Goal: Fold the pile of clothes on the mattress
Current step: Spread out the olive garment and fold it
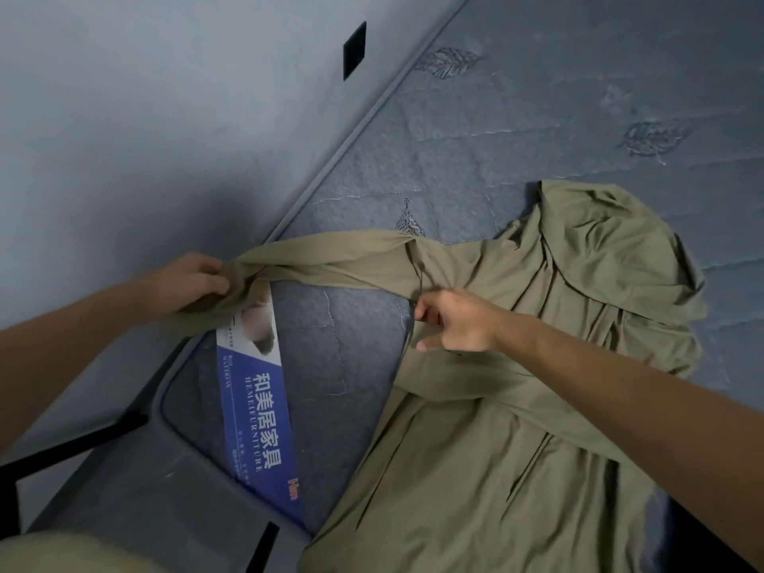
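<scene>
Olive-green hooded jacket (516,428) lies spread on the grey-blue quilted mattress (516,117), body part nearest the camera, hood crumpled at the far right. Blue-and-white mattress label (256,407) with printed characters sits on the mattress just left of the jacket, near the mattress corner. Black bed frame bars (70,444) show below that corner at lower left.

Right hand (454,320) rests over the jacket's chest area, grip narrow, thumb and fingers pinching the fabric by a thin dark drawstring (417,270). Left hand (198,283) is off past the mattress edge, grip closed around the bunched cuff end of the jacket sleeve (330,258). Sleeve runs stretched and slightly twisted from the left hand across to the shoulder near the right hand, lifted off the mattress.

Farther out, mattress shows stitched leaf patterns. Grey wall (144,117) runs along its left side with a black square plate (354,49) on it.
</scene>
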A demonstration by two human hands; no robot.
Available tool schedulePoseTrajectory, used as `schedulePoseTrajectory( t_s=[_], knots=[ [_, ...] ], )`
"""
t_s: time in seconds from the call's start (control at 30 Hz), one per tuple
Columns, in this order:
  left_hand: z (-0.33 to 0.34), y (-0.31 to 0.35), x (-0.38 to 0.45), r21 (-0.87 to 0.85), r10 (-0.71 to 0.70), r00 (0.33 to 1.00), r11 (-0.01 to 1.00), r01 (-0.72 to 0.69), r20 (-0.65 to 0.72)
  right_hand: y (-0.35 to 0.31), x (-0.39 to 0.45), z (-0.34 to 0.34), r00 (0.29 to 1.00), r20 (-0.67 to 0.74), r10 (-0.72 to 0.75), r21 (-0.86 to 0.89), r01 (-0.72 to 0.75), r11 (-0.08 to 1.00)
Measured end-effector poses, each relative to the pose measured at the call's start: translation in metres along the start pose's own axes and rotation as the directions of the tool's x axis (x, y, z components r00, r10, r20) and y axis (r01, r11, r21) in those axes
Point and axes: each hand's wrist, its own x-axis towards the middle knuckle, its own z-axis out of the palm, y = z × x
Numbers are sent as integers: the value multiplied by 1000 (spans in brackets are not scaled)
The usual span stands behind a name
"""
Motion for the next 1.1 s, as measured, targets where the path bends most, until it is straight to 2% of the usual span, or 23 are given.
schedulePoseTrajectory(
  t_s=[0.13, 0.27, 0.3, 0.4, 0.43, 0.5, 0.6, 0.7, 0.77, 0.9, 1.0, 1.1],
  knots=[
    [4, -7, -15, 169, -21, 991, 986, -2, 132, 0, -1, 9, 999, 53, 1, -62, 2, 998],
    [8, -17, -33, 320, -101, 980, 947, 41, 171, 0, -7, 4, 998, 44, -43, 56, 41, 998],
    [9, -22, -38, 291, -127, 981, 953, 80, 148, 0, -7, 0, 998, 34, -48, 66, 46, 997],
    [6, -38, -50, 99, -190, 978, 975, 199, -89, -5, 0, -13, 996, -41, -74, 126, 79, 989],
    [3, -44, -52, 86, -186, 974, 976, 198, -125, -10, 4, -20, 994, -64, -89, 150, 97, 984],
    [-4, -49, -55, 148, -170, 977, 971, 189, -128, -29, 12, -35, 990, -91, -110, 168, 124, 978],
    [-13, -46, -71, 335, -139, 988, 930, 153, -65, -69, 31, -53, 983, -90, -160, 162, 173, 972],
    [-21, -56, -83, 354, -79, 992, 929, 111, -102, -117, 58, -56, 963, -85, -254, 165, 265, 950],
    [-23, -63, -88, 276, -10, 982, 959, 62, -189, -155, 73, -50, 937, -74, -340, 179, 348, 920],
    [-22, -70, -93, -34, 16, 948, 999, -28, -317, -233, 98, -22, 866, 4, -500, 146, 495, 857],
    [-18, -74, -95, -243, -11, 941, 967, -76, -339, -274, 119, 5, 824, 41, -565, 139, 556, 820],
    [-18, -79, -100, -503, -68, 960, 861, -81, -270, -297, 133, 23, 824, 57, -564, 117, 556, 823]
  ],
)
